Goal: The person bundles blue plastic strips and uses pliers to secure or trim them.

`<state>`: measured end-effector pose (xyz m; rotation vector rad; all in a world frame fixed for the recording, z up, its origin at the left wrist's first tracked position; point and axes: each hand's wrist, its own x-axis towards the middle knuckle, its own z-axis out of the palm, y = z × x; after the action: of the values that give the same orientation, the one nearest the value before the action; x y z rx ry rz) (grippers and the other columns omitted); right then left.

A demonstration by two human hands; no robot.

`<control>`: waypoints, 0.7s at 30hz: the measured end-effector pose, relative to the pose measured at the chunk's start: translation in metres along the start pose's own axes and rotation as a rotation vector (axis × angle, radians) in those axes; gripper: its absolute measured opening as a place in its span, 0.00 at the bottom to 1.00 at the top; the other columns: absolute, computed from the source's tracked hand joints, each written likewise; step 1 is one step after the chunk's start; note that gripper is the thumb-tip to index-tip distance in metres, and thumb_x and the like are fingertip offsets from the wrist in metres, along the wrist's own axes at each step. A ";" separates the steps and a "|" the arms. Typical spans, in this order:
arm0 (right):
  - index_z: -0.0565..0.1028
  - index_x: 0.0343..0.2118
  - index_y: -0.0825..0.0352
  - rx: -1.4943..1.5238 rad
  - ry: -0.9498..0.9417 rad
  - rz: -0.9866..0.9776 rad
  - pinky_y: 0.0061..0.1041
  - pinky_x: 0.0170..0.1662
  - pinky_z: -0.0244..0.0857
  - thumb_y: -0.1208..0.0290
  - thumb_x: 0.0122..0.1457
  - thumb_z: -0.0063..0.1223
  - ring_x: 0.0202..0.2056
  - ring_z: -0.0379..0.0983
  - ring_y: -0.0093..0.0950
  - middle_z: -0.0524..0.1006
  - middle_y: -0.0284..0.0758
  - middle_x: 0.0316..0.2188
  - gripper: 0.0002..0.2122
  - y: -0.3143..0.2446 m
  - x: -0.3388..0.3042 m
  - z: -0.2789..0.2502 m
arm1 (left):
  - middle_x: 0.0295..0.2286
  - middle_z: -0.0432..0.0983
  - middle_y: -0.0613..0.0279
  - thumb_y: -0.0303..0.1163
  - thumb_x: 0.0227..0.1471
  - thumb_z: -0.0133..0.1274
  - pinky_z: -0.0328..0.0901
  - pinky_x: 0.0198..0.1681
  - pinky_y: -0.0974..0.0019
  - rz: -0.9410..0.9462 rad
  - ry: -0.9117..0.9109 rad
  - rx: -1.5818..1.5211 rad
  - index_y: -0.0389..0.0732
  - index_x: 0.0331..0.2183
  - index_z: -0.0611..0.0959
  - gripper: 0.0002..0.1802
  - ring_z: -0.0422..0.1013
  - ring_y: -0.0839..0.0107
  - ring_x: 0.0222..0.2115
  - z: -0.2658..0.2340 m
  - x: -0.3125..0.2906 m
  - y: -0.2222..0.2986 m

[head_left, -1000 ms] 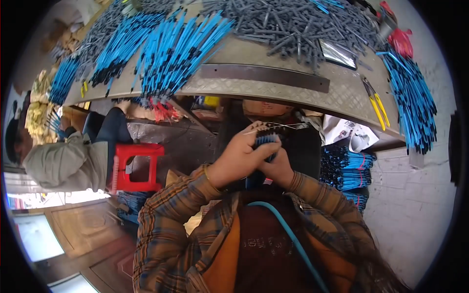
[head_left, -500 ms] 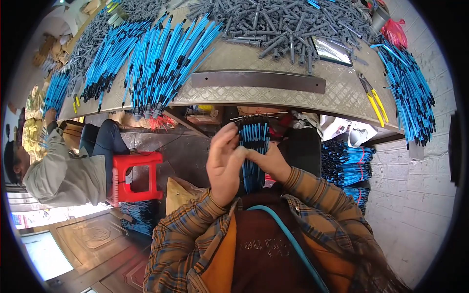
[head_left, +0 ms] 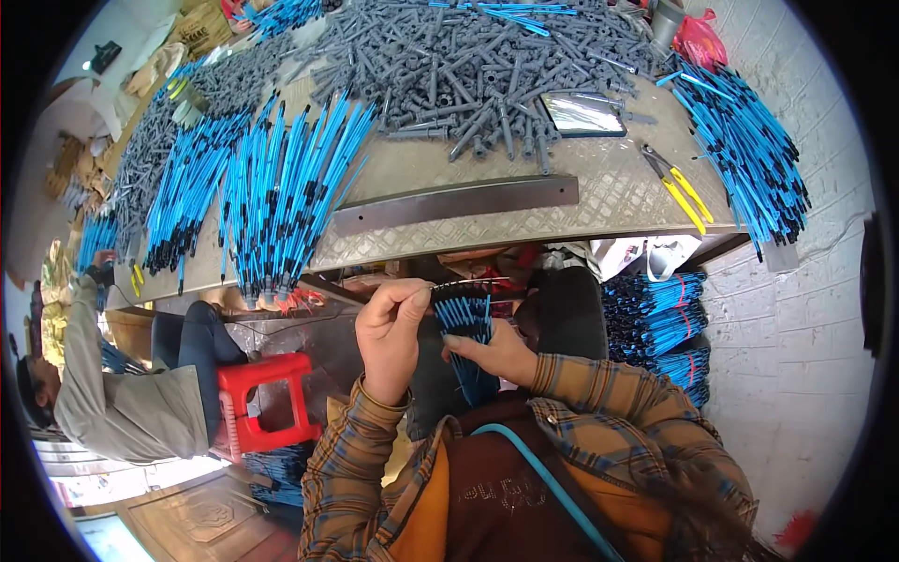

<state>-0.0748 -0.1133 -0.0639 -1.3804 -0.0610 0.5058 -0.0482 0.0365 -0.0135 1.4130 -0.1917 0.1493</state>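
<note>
In front of my chest, my right hand (head_left: 498,352) is wrapped round a bundle of thin blue rods with black ends (head_left: 463,317), its thumb lying across the near side. My left hand (head_left: 388,335) is just left of the bundle's top, thumb and forefinger pinched together. From that pinch a thin strand (head_left: 479,281) reaches rightward over the rod ends; whether it is wire or a tie I cannot tell. The lower part of the bundle is partly hidden by my right hand.
Across the table (head_left: 431,221) lie a flat metal bar (head_left: 459,203), yellow-handled pliers (head_left: 676,189), grey plastic plugs (head_left: 487,84) and blue rod piles (head_left: 290,192). Tied bundles (head_left: 670,323) are stacked under it at right. A co-worker (head_left: 131,403) sits left, by a red stool (head_left: 267,403).
My left hand has gone from raised, spread fingers to a pinch with the thin strand. Both hands and the bundle are lower in view, and the view itself has shifted.
</note>
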 end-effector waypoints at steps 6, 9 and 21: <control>0.75 0.26 0.67 0.065 0.023 0.017 0.19 0.33 0.63 0.62 0.53 0.53 0.27 0.69 0.17 0.75 0.28 0.23 0.12 0.004 0.000 -0.002 | 0.28 0.72 0.65 0.25 0.51 0.50 0.62 0.33 0.78 -0.030 0.000 -0.005 0.33 0.31 0.76 0.05 0.66 0.80 0.27 0.001 -0.002 -0.002; 0.75 0.26 0.67 0.046 0.002 0.030 0.19 0.33 0.63 0.62 0.53 0.53 0.27 0.69 0.16 0.75 0.28 0.23 0.11 0.004 0.003 -0.008 | 0.30 0.73 0.63 0.24 0.51 0.50 0.63 0.36 0.76 -0.071 -0.021 0.007 0.32 0.34 0.76 0.07 0.68 0.79 0.30 0.002 0.004 -0.001; 0.75 0.30 0.68 0.235 -0.053 0.018 0.18 0.34 0.63 0.64 0.53 0.54 0.28 0.69 0.15 0.75 0.28 0.24 0.11 0.006 0.001 -0.042 | 0.32 0.75 0.57 0.27 0.45 0.54 0.64 0.35 0.73 0.198 -0.369 0.747 0.35 0.34 0.80 0.10 0.71 0.71 0.31 0.057 0.154 0.027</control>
<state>-0.0619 -0.1505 -0.0786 -1.1384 -0.0312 0.5474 0.0939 -0.0172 0.0545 2.1614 -0.6291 0.1260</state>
